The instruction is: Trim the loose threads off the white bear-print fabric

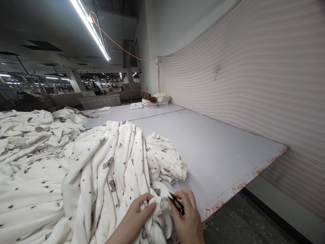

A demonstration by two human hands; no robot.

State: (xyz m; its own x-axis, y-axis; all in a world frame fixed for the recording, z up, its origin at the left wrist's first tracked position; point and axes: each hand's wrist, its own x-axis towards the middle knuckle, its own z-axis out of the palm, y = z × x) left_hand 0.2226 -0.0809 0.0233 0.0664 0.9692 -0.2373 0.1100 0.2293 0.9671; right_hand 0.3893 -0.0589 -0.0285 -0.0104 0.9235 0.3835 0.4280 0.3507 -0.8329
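Your left hand (pixel 135 217) pinches a bunched fold of the white printed cloth (pixel 101 176), fingers closed on it, and your right hand (pixel 189 220) sits just beside it, gripping a small black thread snipper (pixel 177 203) whose tip touches that same bunch. The rest of the cloth spreads away from your hands to the left and ahead over the grey table (pixel 215 149), whose bare surface lies ahead and right of your right hand. Far beyond your hands, small folded stacks (pixel 156 100) sit by the striped wall covering (pixel 254 78).

Grey table (pixel 215 149), striped wall cloth (pixel 254 84), folded stacks far back (pixel 158 99), ceiling strip light (pixel 91 30)
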